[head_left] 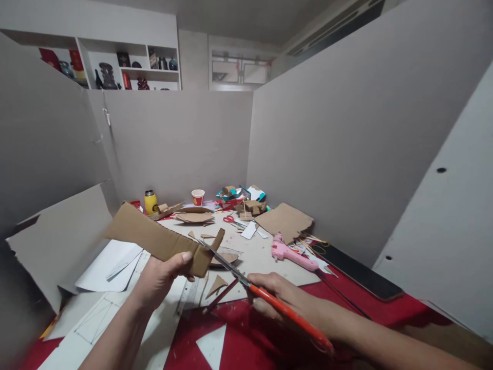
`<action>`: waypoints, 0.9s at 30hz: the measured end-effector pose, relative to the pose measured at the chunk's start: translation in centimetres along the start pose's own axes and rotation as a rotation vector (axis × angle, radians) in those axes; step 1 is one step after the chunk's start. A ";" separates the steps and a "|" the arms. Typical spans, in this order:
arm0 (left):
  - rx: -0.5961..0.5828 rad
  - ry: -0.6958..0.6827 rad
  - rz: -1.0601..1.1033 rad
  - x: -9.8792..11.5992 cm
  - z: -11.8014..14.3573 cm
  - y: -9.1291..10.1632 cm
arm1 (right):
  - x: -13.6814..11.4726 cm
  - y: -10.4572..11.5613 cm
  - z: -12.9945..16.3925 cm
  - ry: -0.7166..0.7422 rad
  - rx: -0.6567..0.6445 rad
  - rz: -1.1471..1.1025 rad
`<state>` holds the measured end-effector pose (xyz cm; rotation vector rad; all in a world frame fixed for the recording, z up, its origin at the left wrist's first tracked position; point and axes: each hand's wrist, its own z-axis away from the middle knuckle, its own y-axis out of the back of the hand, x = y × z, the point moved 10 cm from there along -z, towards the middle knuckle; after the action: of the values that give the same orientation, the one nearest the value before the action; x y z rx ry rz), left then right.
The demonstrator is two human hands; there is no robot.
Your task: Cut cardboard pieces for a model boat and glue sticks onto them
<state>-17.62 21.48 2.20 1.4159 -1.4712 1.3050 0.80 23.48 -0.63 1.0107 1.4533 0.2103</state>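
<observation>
1. The left hand is closed around a long strip of brown cardboard, thumb on top near the strip's right end, and holds it up off the table and tilted, its far end rising to the left.
2. The right hand is wrapped around the orange handles of a pair of scissors. The blades are slightly parted and bite into the right end of the strip, where a small flap stands up.
3. No brand or writing can be read. The red paper cup carries a yellow mark and the yellow bottle a dark cap, both too small to make out.
4. Below the strip lie cardboard offcuts, a clear ruler and white sheets with drawn lines, on a red table cover.
5. A pink glue gun lies just right of the cutting spot, with a flat cardboard sheet behind it and a second red-handled pair of scissors further back.
6. Grey partition boards close in the left, back and right sides. The open room is in the air above the table's middle, where the strip is held. A dark flat slab runs along the right edge.
</observation>
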 end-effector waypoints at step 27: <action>-0.244 0.293 -0.160 -3.8 1.2 -2.3 | 3.1 2.8 0.3 -0.163 0.298 -0.274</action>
<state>-14.56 21.60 -1.28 1.1075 -1.2464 1.1356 2.91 27.11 -1.06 1.0261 1.4806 -0.2891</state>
